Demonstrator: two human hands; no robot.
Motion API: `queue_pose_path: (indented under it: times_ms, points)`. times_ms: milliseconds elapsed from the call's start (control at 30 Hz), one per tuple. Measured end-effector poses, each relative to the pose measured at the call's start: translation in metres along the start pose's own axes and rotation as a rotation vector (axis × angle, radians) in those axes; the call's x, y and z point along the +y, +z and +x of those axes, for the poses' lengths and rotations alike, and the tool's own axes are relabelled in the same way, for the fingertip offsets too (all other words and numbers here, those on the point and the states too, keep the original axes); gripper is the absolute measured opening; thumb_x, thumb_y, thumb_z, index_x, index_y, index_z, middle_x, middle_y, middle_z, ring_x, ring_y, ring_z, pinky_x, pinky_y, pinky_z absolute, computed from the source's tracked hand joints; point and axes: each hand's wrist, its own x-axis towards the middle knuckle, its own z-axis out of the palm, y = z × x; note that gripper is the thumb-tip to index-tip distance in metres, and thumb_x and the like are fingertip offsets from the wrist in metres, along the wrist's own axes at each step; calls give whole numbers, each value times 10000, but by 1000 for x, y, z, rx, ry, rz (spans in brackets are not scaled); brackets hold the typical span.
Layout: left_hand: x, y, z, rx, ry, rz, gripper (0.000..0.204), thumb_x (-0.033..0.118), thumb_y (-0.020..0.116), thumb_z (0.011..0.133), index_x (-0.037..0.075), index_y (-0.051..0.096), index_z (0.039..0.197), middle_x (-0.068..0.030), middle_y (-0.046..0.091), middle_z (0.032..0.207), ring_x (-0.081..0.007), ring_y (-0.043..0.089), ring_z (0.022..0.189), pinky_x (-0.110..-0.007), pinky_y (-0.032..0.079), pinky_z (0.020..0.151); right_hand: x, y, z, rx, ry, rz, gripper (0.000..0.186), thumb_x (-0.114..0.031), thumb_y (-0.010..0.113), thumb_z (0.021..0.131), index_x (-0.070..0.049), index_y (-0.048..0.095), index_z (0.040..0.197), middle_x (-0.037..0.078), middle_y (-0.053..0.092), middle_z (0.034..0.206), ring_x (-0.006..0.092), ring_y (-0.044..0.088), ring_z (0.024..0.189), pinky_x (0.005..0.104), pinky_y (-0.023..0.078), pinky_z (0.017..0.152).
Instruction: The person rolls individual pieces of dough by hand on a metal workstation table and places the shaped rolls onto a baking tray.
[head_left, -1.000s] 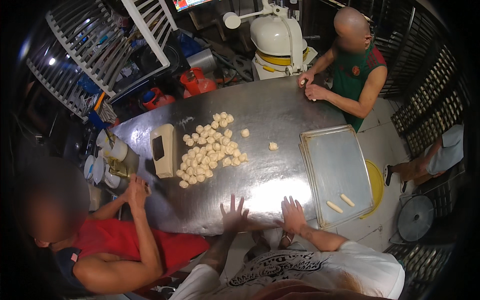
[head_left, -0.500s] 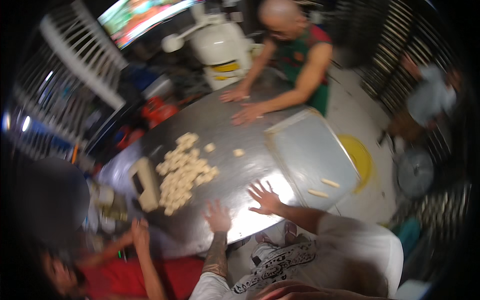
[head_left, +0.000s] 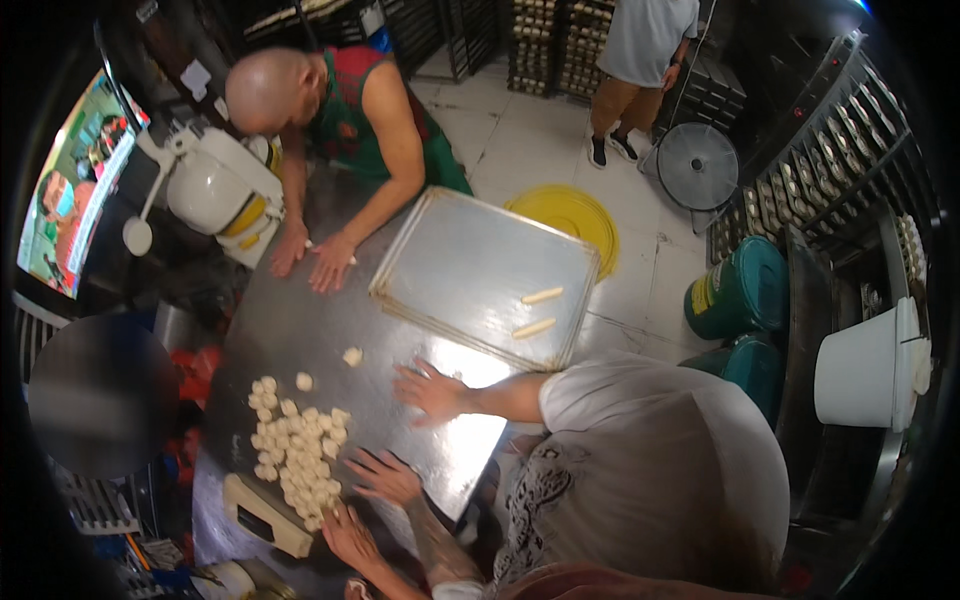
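Observation:
My left hand, on a tattooed forearm, lies palm down on the metal table with its fingers spread, just right of a heap of small dough pieces. Farther along, my right hand is also flat on the table, fingers apart, near the baking tray. Whatever may lie under my palms is hidden. Two dough sticks rest on the tray. Two loose dough pieces sit beyond the heap. A co-worker's hand touches the heap's near end, close to my left hand.
Across the table a co-worker presses both hands over pale dough. A cream block with a dark slot stands beside the heap. A white mixer, a yellow round lid, green bins and a white bucket surround the table.
My view has swung to the right, bringing in racks and bins. My hands stay spread on the table. The near co-worker's hand has come to the dough heap.

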Motion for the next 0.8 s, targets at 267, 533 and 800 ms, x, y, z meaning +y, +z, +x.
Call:
queue_pose_path:
  times_ms: [267,533,800]
  points:
    - [52,8,-108,-246,-17,-82,625,461,503,1091,184,457,1650,-189,297,1765,-345,410,1574,-714,186,1270,-6,-12,-96,-274,-4,-73,918,-745,403,1050,-80,369,1682,124,252,1792,394,133,1666,665,118,1313]
    - [36,10,-16,88,-60,-164,579,403,476,1126,50,517,1584,-257,377,1702,-385,399,1564,-668,191,1283,1,2,-9,-11,117,-24,847,-689,455,1064,-48,468,1618,177,342,1744,358,202,1652,613,125,1323]
    - [58,11,-109,-46,88,-371,580,329,584,1049,52,559,1558,-296,443,1654,-399,479,1508,-690,270,1224,141,-72,59,562,-105,163,654,-437,673,1028,48,582,1458,303,545,1540,482,436,1504,525,374,1241]
